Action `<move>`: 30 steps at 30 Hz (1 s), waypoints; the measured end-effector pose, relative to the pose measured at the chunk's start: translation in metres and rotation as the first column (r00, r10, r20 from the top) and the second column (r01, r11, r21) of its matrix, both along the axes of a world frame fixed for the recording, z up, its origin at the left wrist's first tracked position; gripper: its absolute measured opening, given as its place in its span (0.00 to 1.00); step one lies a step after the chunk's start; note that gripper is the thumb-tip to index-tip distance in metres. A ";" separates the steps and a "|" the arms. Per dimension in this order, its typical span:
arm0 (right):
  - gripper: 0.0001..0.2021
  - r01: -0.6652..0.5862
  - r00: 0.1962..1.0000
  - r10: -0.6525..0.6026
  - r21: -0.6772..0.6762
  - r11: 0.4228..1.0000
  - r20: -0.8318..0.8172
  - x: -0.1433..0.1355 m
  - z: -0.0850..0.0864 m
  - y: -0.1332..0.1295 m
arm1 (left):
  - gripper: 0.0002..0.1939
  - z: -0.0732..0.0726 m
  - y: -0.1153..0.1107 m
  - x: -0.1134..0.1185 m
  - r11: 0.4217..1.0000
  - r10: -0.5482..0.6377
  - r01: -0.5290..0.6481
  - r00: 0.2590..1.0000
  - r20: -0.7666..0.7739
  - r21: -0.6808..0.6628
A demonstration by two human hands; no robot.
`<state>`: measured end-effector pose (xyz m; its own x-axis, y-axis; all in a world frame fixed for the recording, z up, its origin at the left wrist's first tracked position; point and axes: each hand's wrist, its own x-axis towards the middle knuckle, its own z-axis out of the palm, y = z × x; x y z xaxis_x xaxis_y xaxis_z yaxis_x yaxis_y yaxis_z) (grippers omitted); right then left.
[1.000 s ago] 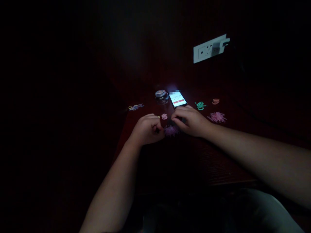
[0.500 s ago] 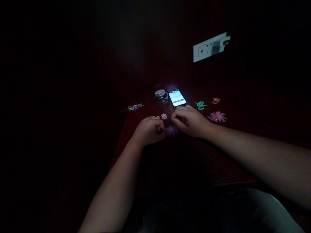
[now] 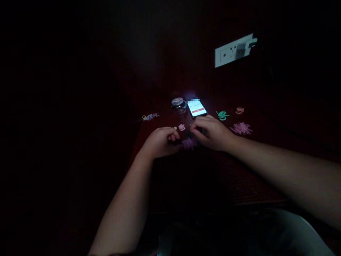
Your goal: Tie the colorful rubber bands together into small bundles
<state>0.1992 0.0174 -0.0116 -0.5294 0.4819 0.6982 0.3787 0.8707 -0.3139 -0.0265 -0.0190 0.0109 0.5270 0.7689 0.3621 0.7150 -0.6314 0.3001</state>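
My left hand (image 3: pixel 163 142) rests at the left edge of a pile of purple rubber bands (image 3: pixel 189 143). Its thumb reaches toward the pile, apart from the bent fingers, and nothing shows between them. Thumb and forefinger of my right hand (image 3: pixel 211 133) are pinched together just above and right of that pile. Whatever is in this pinch is too small and dark to make out. Between the hands, slightly farther off, lie pink bands (image 3: pixel 181 127), with a bit of something yellow (image 3: pixel 175 128) beside my left hand.
A lidded clear jar (image 3: pixel 179 106) stands beside a lit phone (image 3: pixel 197 107). Green bands (image 3: pixel 222 115), orange bands (image 3: pixel 239 111) and a pink pile (image 3: pixel 241 128) lie right. A mixed pile (image 3: pixel 151 116) lies left. A socket (image 3: pixel 231 51) with a plug is on the wall.
My left hand has loosened, its thumb moving away from the fingers toward the purple pile. My right hand keeps its pinch. The whole view has shifted slightly.
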 end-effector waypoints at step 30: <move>0.05 -0.001 1.000 0.002 -0.075 0.997 0.017 -0.001 -0.004 0.004 | 0.18 -0.055 0.133 -0.083 0.741 0.671 -0.670 0.740 -0.050 0.037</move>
<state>0.1986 0.0216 -0.0155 -0.5413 0.5318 0.6513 0.3834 0.8455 -0.3717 -0.1098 0.1136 -0.0443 -0.1029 0.9260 0.3633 0.9707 0.0137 0.2400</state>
